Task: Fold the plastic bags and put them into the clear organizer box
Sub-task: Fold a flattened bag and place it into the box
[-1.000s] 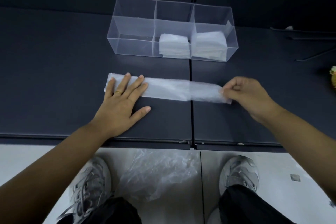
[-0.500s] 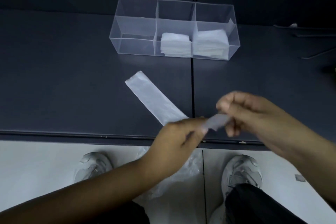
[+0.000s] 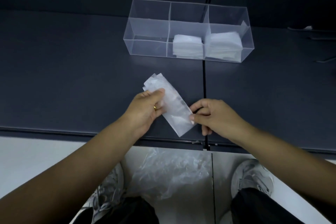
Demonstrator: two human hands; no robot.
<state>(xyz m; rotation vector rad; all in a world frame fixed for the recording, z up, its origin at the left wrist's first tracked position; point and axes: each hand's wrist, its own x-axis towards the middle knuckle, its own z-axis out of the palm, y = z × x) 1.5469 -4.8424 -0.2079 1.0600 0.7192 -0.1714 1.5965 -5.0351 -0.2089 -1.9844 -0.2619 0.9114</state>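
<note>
Head view puts the risk in the plastic itself: the bag strip point(image 3: 172, 107) is thin and slick, and its far end fans into loose layers, so those layers may slide apart if either grip eases; a crooked next fold would likely give a packet that sits badly in the clear organizer box point(image 3: 149, 23); the strip lies slantwise close to the front edge of the table point(image 3: 72, 69), so a dropped end could slip off toward the crumpled plastic point(image 3: 171, 172) on the floor.

Left hand point(image 3: 145, 111) grasps the upper half of the strip, thumb on top and fingers curled beneath; right hand point(image 3: 212, 114) pinches the near end at its right edge, thumb against forefinger, the other fingers curled; whether the strip touches the table I cannot tell.

The box stands farther back on the table; folded stacks fill its middle compartment point(image 3: 188, 45) and right compartment point(image 3: 224, 43); the left one looks bare.
</note>
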